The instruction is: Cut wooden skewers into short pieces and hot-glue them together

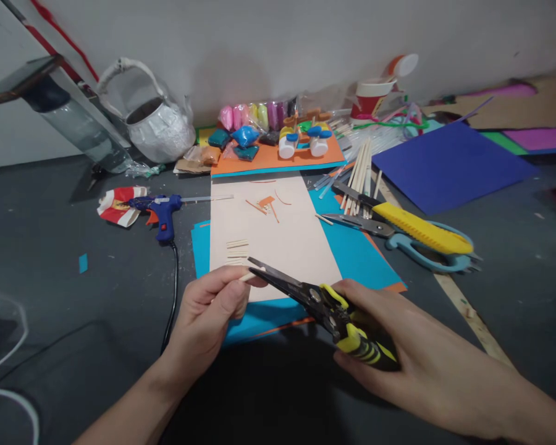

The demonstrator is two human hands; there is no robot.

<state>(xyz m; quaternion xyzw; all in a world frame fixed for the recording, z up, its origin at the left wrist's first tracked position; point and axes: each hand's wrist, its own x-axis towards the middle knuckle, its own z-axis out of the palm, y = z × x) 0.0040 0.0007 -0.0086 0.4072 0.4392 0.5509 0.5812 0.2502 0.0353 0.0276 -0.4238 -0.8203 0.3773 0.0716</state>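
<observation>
My left hand [217,306] pinches a thin wooden stick [246,277], whose pale end pokes out past the thumb. Black-and-yellow snips [315,300] are gripped by their handles in my right hand [408,346]. Their narrow blades are parted, with the stick's tip at the blade ends; whether they touch it I cannot tell. Just beyond my left fingers, several short cut stick pieces [237,249] lie in a row on a pale sheet of paper [287,247]. Orange paper scraps [267,202] are scattered farther up that sheet.
A blue glue gun [164,213] lies left, its black cord running toward me. On the right are long wooden sticks [359,176], a yellow utility knife [421,228] and blue-handled scissors [410,250]. Behind stand a silver basket [157,127], clay packets [245,136] and a paper cup [369,102].
</observation>
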